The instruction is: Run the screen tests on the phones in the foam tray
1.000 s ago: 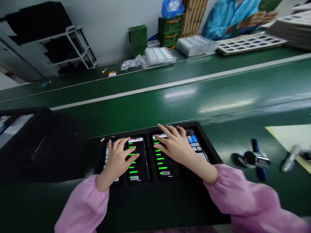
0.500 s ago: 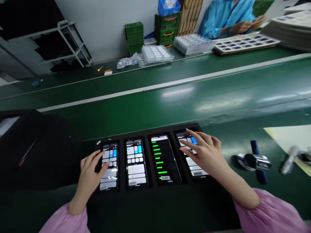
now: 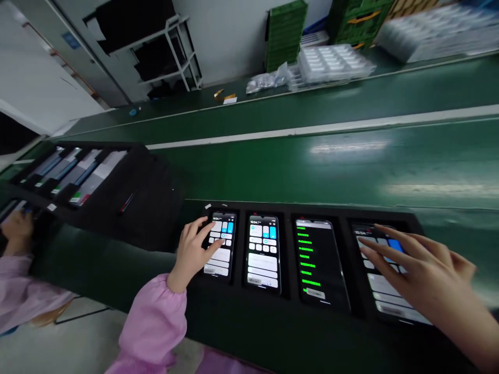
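Note:
A black tray lies before me with lit phones in its slots. My left hand is open over the leftmost phone, fingertips at the upper part of its screen. Beside it, a second phone shows a similar panel of white and blue tiles. Rows of green on black fill the screen of the third phone. Over the rightmost phone my right hand spreads its fingers, hiding part of the screen. Whether the fingertips touch the glass, I cannot tell.
On the left stands a stack of black trays with several devices in the top one and a pen. Another person's hand is at the far left. Clear plastic trays and green crates stand beyond the green bench.
My view has swung left, bringing the tray stack and another person's hand into sight. The blue-sleeved person has left the frame. Both my hands remain over the same phones.

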A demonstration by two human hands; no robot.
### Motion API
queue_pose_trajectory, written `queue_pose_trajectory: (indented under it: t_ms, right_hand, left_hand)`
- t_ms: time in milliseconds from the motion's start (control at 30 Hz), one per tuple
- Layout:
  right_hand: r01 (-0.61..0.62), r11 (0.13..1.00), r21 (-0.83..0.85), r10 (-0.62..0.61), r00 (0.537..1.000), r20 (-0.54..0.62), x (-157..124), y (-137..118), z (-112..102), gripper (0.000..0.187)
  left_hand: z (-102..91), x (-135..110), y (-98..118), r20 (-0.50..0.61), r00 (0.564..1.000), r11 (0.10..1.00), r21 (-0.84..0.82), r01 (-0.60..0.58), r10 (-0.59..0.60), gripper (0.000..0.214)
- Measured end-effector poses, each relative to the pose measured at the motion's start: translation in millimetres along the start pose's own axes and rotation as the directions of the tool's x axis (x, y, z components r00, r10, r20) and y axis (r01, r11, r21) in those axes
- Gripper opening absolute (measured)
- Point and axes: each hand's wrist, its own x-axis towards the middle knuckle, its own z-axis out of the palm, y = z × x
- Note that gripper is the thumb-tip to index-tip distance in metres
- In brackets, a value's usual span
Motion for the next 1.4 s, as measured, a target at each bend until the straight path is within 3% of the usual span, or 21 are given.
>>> queue_pose_trajectory:
  t_ms: [167,300,400,600,767,900,1133,1400]
  right_hand:
    - [0.057,0.997,-0.041,-0.057,0.998,0.001,31,-38,-9,0.052]
    - [0.144,0.989,-0.027,-0.14,0.984,0.107,59,-75,8,0.041]
    - [0.169,0.986,-0.01,-0.166,0.976,0.143,67,-87,15,0.038]
    - [0.167,0.985,0.037,-0.171,0.977,0.127,52,-77,-1,0.032]
    - [0.126,0.991,0.05,-0.13,0.986,0.106,48,-77,5,0.03]
    - [0.134,0.988,0.071,-0.142,0.983,0.12,50,-81,14,0.029]
    - [0.146,0.983,0.107,-0.158,0.98,0.117,48,-76,18,0.032]
    - [0.128,0.985,0.116,-0.136,0.989,0.063,52,-80,20,0.028]
  left_hand:
    - [2.8,-1,-3,-0.002,1.0,0.998,-0.064,0.003,-0.003,0.04]
    - [4.3,0,-4,-0.014,1.0,0.997,-0.076,-0.022,0.021,0.043]
    - [5.0,0,-4,-0.031,0.999,0.997,-0.073,-0.031,0.029,0.043]
    - [8.7,-1,-5,-0.045,0.999,0.996,-0.08,-0.024,0.021,0.042]
    - [7.3,0,-4,-0.071,0.997,0.998,-0.045,-0.041,0.038,0.043]
    - [1.5,5,18,-0.064,0.995,0.997,0.001,-0.072,0.072,0.045]
    - [11.8,28,72,0.112,0.973,0.979,-0.015,-0.203,0.204,0.041]
    - [23.1,34,71,0.142,0.965,0.975,-0.03,-0.22,0.222,0.035]
